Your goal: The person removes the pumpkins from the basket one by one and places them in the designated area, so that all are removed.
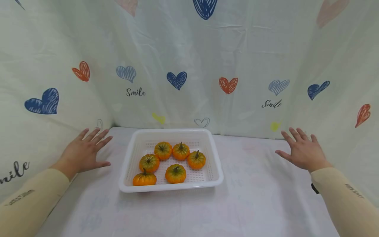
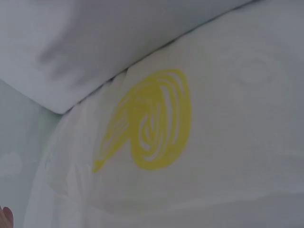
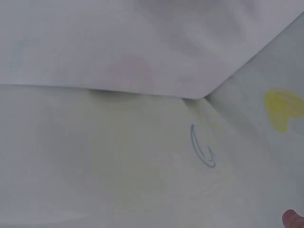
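Note:
A white plastic basket (image 1: 170,187) with slotted walls sits on the table, left of centre in the head view. Inside it lie several small orange pumpkins (image 1: 175,173) with greenish tops and short stems. To the left of the basket, my left hand (image 1: 84,151) is held with fingers spread, apart from the basket and holding nothing. Over at the right side, my right hand (image 1: 305,151) also has its fingers spread and holds nothing. Each wrist view catches only a fingertip at a lower corner.
A pale cloth covers the table (image 1: 251,197). Behind and on both sides hangs a white curtain (image 1: 251,49) printed with hearts and the word Smile. The table's back edge meets this curtain just behind the basket.

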A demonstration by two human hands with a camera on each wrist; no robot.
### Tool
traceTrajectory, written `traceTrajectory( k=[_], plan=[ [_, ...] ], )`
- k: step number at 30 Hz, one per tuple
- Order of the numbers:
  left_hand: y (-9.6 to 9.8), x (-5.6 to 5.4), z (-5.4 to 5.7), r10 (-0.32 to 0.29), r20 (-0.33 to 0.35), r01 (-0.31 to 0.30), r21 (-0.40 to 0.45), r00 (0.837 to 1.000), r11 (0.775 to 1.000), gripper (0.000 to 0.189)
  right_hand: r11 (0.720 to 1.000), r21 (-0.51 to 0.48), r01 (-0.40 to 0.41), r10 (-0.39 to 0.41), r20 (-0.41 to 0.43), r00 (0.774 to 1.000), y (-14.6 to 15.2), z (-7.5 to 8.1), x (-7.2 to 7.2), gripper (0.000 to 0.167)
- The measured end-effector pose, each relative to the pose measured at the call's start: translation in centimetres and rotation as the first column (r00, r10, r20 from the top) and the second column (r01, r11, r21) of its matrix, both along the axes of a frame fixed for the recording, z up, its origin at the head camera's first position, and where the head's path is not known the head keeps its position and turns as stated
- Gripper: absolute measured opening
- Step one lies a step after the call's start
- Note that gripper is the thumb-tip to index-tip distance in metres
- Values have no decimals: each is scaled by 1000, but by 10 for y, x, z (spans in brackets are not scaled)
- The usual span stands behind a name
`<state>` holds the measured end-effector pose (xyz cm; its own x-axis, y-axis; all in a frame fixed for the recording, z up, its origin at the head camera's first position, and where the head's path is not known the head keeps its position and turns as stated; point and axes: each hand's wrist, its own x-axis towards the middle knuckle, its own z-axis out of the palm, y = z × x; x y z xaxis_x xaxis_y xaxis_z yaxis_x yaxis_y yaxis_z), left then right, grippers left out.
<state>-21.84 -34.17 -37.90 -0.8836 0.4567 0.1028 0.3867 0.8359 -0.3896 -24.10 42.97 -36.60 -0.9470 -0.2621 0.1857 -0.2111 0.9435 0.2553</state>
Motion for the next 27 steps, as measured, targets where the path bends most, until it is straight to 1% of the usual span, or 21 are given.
traceTrajectory(
  k=[5,8,12,14,17,20,27],
  plan=[
    [6,2,1,6,1,-6,18,1000,1000,103,1000,-14,-20,20,1,1000,-13,1,-3,92],
    [8,3,2,20,-9,-20,33,1000,999,103,999,-13,-41,41,-12,999,-21,2,-5,91],
    [11,4,3,44,-31,-43,40,999,998,102,998,-15,-61,61,-9,998,-31,3,-6,91],
    [13,3,3,60,-32,-59,48,998,997,102,997,-15,-69,69,-6,998,-36,4,-7,91],
    [15,3,3,89,-18,-87,74,996,993,101,997,-18,-78,79,1,997,-44,6,-8,91],
    [18,4,3,114,6,-113,121,994,986,101,996,-30,-85,86,18,996,-53,9,-9,92],
    [28,6,5,157,55,-165,216,986,962,101,992,-63,-113,116,55,992,-78,14,-16,92]
  ],
)
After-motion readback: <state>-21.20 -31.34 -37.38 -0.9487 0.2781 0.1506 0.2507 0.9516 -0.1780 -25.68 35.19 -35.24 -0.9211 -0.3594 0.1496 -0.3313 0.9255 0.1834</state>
